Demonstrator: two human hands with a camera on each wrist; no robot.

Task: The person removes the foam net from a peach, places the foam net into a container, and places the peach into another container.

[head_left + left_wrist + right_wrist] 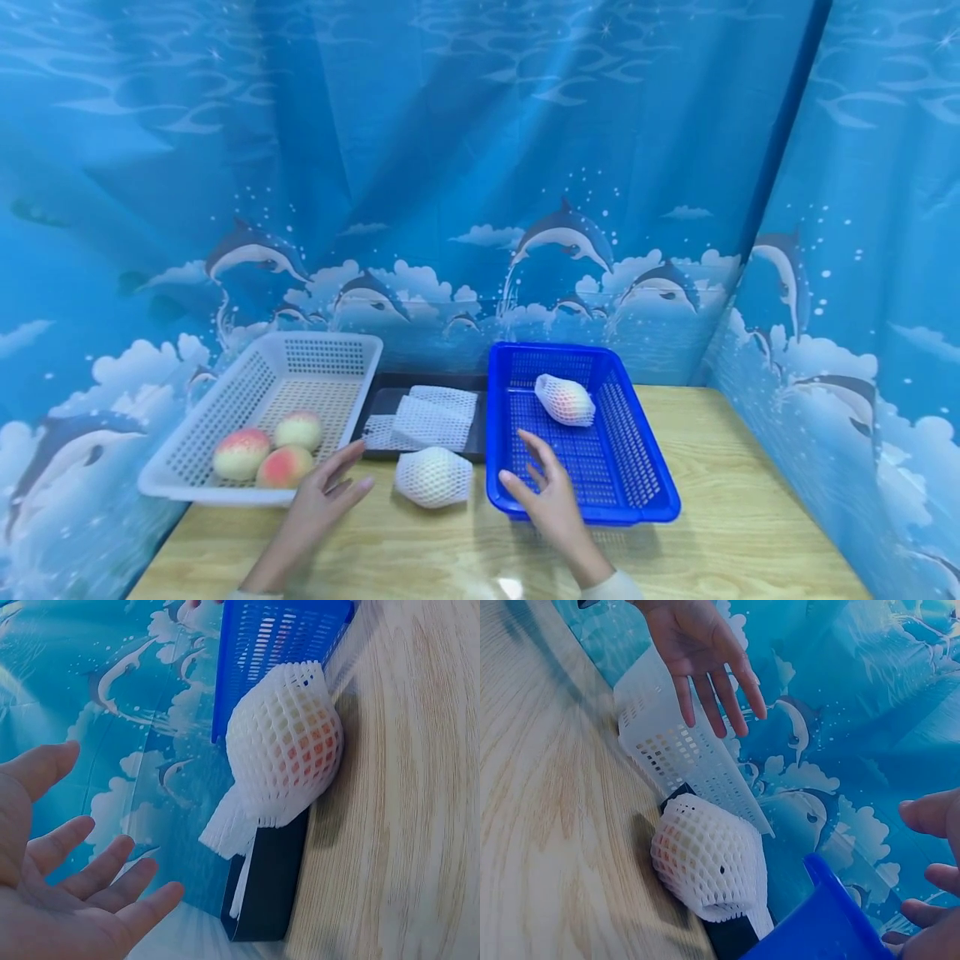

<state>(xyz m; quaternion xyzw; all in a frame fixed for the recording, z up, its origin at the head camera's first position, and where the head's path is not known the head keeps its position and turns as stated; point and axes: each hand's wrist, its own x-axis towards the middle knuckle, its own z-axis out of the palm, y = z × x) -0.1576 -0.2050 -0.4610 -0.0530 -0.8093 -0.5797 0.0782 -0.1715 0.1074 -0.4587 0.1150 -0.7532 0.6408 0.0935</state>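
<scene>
A peach in a white foam net sits on the table between my two hands, touched by neither. My left hand, fingers spread and holding nothing, is over the front right corner of the white basket. Above the near left rim of the blue basket my right hand is spread too, with nothing in it. Another netted peach lies inside the blue basket. In the left wrist view the netted peach shows red through the mesh.
Several bare peaches, one a reddish peach, lie in the white basket at left. Flat foam nets rest on a black tray between the baskets. A blue dolphin-print curtain closes off the back and sides.
</scene>
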